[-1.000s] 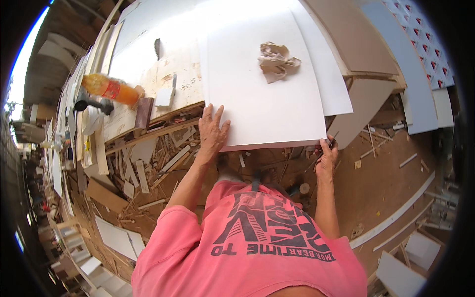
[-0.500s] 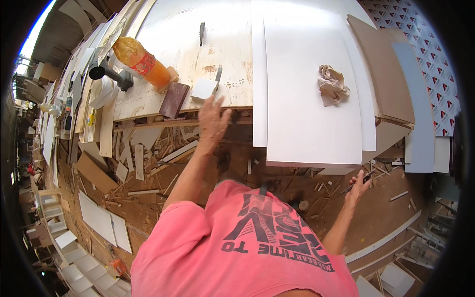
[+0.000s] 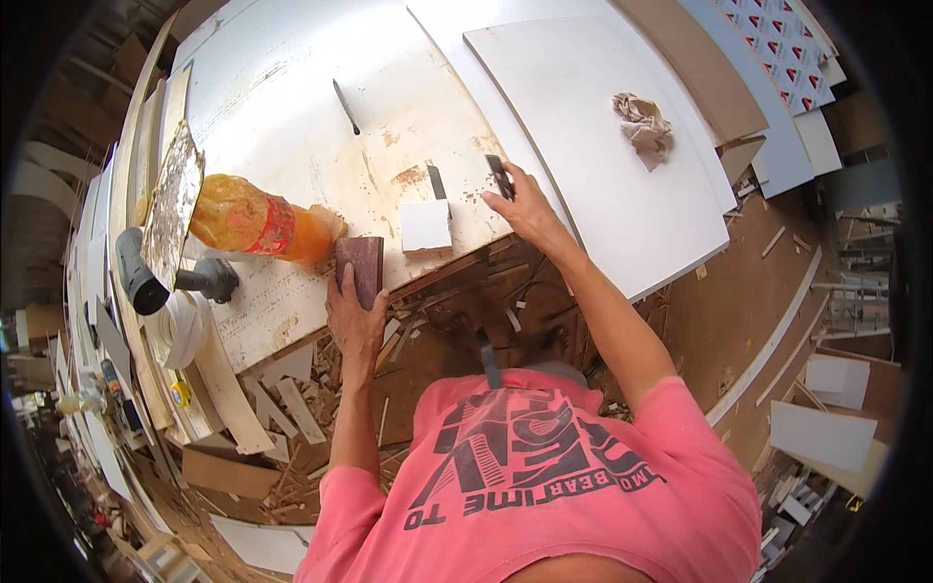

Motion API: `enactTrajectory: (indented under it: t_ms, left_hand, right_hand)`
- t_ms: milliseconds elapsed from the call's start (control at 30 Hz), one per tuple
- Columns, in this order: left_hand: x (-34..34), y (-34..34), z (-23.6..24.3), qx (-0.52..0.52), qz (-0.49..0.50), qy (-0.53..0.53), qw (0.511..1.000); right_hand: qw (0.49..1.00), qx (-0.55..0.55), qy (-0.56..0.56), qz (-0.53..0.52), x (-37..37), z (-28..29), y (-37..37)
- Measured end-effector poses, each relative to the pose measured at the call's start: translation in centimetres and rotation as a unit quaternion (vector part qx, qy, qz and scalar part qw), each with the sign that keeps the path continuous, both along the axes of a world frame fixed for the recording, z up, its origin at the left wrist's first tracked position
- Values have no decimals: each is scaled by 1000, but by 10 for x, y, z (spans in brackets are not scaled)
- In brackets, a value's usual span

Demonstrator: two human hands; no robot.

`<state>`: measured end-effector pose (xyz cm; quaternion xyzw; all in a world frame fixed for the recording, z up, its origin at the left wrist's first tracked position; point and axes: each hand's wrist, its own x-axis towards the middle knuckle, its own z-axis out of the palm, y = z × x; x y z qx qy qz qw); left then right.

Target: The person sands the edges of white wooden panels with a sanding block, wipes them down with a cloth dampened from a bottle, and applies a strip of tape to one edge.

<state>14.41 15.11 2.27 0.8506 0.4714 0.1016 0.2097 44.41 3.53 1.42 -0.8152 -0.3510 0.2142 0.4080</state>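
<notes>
My left hand is at the front edge of the workbench, its thumb and fingers closed about the near end of a dark brown block. Farther right, my right hand holds a short black-handled tool just above the bench top; its exact kind is hard to make out. Between the hands sits a small white square block, with a dark flat strip behind it. A thin dark blade-like tool lies farther back.
Left of the brown block is a plastic bottle with orange contents, beside a black tool and a white roll. A white panel at right bears crumpled brown paper. Wood offcuts litter the floor.
My left hand has moved left from near the white block onto the brown block. My right hand has brought the black-handled tool from beside the panel over the bench. The view has turned.
</notes>
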Motion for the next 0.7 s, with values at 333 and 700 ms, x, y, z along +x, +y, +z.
enactTrajectory:
  t_ms: [333,700]
  left_hand:
    - [-10,-56,55,-372,25,-316,872]
    - [109,-130,77,-456,-317,-273,786]
  right_hand:
    - [999,-13,-29,11,-25,28,66]
    - [901,323,262,-121,-115,76,-137]
